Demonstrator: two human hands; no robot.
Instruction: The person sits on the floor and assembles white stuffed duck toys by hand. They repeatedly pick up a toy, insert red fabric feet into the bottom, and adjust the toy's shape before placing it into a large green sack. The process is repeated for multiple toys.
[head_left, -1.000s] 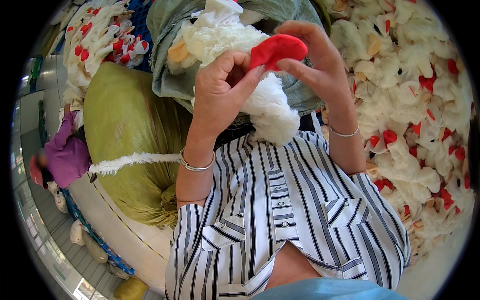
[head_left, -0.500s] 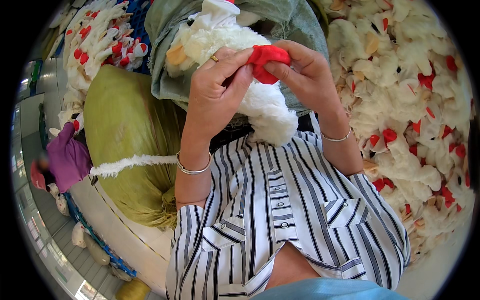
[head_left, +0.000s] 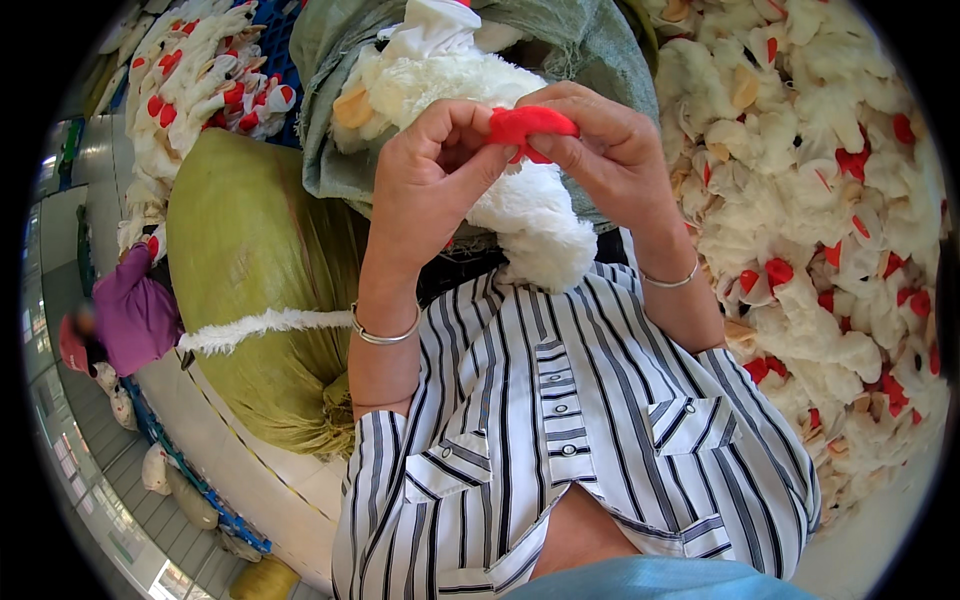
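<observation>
Both hands pinch a small red fabric piece (head_left: 530,124) in front of my chest. My left hand (head_left: 432,180) grips its left end between thumb and fingers. At its right end, my right hand (head_left: 612,150) holds it the same way. Just beyond and below the hands lies a white fluffy plush skin (head_left: 540,225), with a tan patch at its left and a smooth white part at the top. Part of it hangs toward my striped shirt. Whether the red piece is joined to the plush is hidden by my hands.
An open grey-green woven sack (head_left: 340,60) sits behind the plush. To my left stands a full olive sack (head_left: 260,250). White plush pieces with red parts heap up at right (head_left: 800,210) and far left (head_left: 190,90). A person in purple (head_left: 138,310) is at left.
The red piece has been turned and flattened between my fingers, and both hands have dropped slightly. The person in purple has shifted a little.
</observation>
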